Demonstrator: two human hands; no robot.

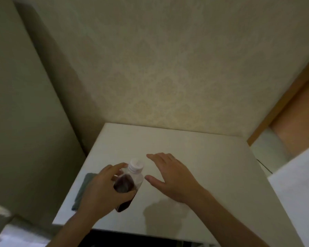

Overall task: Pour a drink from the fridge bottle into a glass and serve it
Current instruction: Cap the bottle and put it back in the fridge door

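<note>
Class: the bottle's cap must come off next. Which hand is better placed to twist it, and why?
Right. The right hand is open and free beside the white cap, while the left hand grips the bottle.

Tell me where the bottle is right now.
In the head view the bottle sits low and left of centre over the white tabletop, gripped by the left hand, with the open right hand just beside its white cap.

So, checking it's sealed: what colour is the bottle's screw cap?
White, on the clear plastic bottle of dark drink; its screw cap shows in the head view.
</note>
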